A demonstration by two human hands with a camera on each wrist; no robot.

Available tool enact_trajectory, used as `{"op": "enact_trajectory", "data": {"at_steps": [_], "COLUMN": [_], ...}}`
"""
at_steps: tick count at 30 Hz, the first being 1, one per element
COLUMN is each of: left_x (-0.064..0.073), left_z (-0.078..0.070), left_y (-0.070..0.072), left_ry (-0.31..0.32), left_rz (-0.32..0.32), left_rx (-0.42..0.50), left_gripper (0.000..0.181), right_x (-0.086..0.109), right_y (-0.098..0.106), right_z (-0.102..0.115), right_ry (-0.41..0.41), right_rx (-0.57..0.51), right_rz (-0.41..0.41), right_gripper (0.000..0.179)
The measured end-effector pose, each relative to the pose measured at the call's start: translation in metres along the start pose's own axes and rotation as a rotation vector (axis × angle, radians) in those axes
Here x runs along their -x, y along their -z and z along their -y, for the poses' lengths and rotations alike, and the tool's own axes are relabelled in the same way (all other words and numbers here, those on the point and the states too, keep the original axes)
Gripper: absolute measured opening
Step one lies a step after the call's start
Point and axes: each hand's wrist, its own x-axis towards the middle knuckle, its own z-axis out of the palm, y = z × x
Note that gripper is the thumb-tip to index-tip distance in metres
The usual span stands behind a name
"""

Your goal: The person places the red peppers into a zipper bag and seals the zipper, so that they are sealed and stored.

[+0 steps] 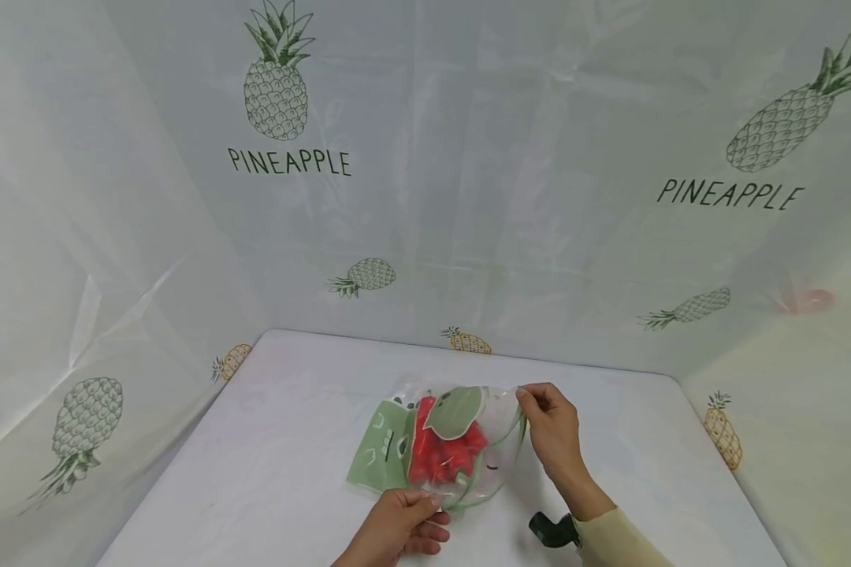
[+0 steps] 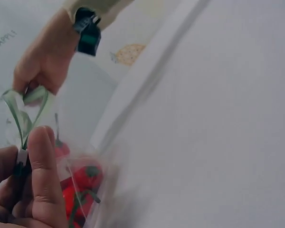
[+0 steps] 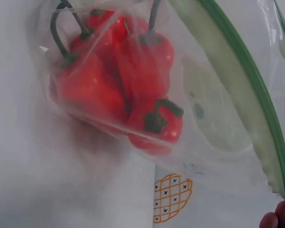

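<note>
A clear zip bag [image 1: 499, 402] printed with green cartoon figures lies over the white table, with several red peppers [image 1: 436, 457] inside. In the right wrist view the peppers [image 3: 145, 66] show green stems, and a green zip strip [image 3: 247, 90] runs along the bag's mouth. My right hand [image 1: 556, 433] pinches the far right corner of that mouth. At the near end, my left hand [image 1: 400, 524] pinches the zip's edge; in the left wrist view a small whitish slider [image 2: 22, 156] sits between thumb and finger. The strip's two green edges stand apart between the hands.
The white table [image 1: 269, 449] has rounded far corners. Curtains with pineapple prints [image 1: 276, 98] enclose it at the back and sides. A black device [image 1: 553, 530] is strapped at the right wrist, by the cream sleeve [image 1: 613, 539].
</note>
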Motion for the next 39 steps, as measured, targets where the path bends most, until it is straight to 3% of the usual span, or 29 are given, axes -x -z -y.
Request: {"op": "enact_trajectory", "data": {"at_steps": [4, 12, 17, 21, 26, 30, 34, 39], "left_x": [-0.008, -0.027, -0.037, -0.044, -0.047, -0.043, -0.034, -0.024], "left_z": [-0.009, -0.034, -0.053, -0.069, -0.082, -0.083, -0.077, -0.066], "left_y": [0.004, 0.020, 0.030, 0.038, 0.051, 0.062, 0.074, 0.085], "left_ry": [-0.058, -0.156, -0.191, -0.216, -0.235, -0.211, -0.154, -0.105], "left_rz": [-0.060, -0.147, -0.153, -0.212, -0.301, -0.334, -0.331, -0.297], "left_rx": [0.029, 0.021, -0.019, -0.047, -0.072, -0.120, -0.169, -0.167], "left_gripper": [0.025, 0.033, 0.037, 0.038, 0.034, 0.030, 0.025, 0.021], "right_x": [0.001, 0.009, 0.019, 0.033, 0.051, 0.058, 0.061, 0.060], "right_y": [0.009, 0.035, 0.051, 0.056, 0.046, 0.037, 0.035, 0.034], "right_z": [-0.003, -0.010, -0.020, -0.030, -0.045, -0.055, -0.058, -0.058], "right_ry": [-0.032, -0.128, -0.169, -0.238, -0.336, -0.396, -0.437, -0.476], "right_rx": [-0.018, 0.056, 0.117, 0.109, -0.010, -0.145, -0.268, -0.385], "right_rz": [-0.013, 0.018, 0.083, 0.166, 0.271, 0.360, 0.423, 0.459], "right_gripper": [0.016, 0.023, 0.026, 0.026, 0.022, 0.025, 0.026, 0.025]}}
